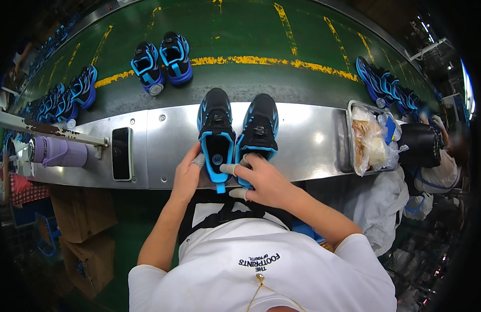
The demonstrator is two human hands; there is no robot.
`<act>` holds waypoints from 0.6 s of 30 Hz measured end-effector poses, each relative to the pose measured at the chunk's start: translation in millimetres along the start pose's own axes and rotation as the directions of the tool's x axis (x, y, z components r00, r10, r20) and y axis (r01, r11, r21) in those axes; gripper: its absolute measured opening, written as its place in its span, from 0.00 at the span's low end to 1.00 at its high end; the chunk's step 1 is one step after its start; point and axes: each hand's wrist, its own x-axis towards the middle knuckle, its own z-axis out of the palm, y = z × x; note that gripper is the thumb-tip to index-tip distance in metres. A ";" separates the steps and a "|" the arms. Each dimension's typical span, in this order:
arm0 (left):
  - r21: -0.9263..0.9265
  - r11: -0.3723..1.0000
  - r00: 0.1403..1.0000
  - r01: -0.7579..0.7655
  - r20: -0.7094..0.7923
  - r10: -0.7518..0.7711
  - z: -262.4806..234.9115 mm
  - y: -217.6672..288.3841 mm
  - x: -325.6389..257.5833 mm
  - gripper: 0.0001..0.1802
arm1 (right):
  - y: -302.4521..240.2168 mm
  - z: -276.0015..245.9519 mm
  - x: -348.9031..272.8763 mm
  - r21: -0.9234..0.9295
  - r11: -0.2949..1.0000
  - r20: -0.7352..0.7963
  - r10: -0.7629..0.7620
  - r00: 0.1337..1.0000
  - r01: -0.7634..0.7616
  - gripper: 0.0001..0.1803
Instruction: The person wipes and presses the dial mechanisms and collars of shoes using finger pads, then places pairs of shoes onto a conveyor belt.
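A pair of black sneakers with bright blue trim stands side by side on the metal ledge, toes pointing away from me. My left hand [188, 170] grips the left sneaker [216, 118] by the outer side of its heel. The opening of that shoe faces me, with a round label on its insole and a blue pull tab at the back. At the heel of the right sneaker [259, 122], my right hand [262, 179] has its fingers over the collar, hiding part of the heel. Pale finger covers sit on some fingertips of both hands.
Another sneaker pair [175, 58] stands on the green belt [240, 31] ahead, with more shoes [388, 86] at both sides. On the ledge [308, 138] are a phone [122, 154], a purple bottle [63, 152] and a tray [350, 140] of bagged items. Cardboard boxes [81, 210] stand lower left.
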 end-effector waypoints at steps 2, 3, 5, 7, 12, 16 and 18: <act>-0.078 0.993 0.996 0.087 0.012 -0.086 -2.8 13.7 -9.5 0.27 | -3.5 -8.5 -11.5 0.026 0.999 -0.057 0.022 0.998 -0.021 0.27; 0.191 0.981 0.999 -0.028 -0.011 0.031 -3.4 26.3 -11.9 0.28 | -7.7 -19.5 -16.4 0.055 0.998 -0.053 0.031 0.998 -0.028 0.25; 0.577 0.770 0.935 -0.272 -0.030 0.352 4.6 59.8 -14.1 0.31 | -29.2 -49.8 -30.7 0.143 0.987 -0.061 0.085 0.994 -0.076 0.19; 0.637 0.617 0.839 -0.462 0.087 0.537 19.1 79.7 4.2 0.30 | -33.4 -58.4 -28.6 -0.021 0.998 -0.344 0.051 0.937 -0.062 0.28; 0.596 0.289 0.605 -0.749 0.439 0.664 32.6 76.9 44.7 0.24 | 27.2 -38.2 -3.8 -0.377 0.914 -0.507 -0.071 0.859 -0.147 0.32; 0.612 0.366 0.646 -0.701 0.326 0.690 46.9 64.3 31.5 0.19 | 47.0 -37.4 1.8 0.024 0.977 -0.503 0.194 0.842 -0.211 0.24; 0.659 0.457 0.754 -0.598 0.268 0.601 49.5 60.2 19.6 0.21 | 41.2 -41.1 5.2 0.256 0.932 -0.448 0.349 0.823 -0.256 0.21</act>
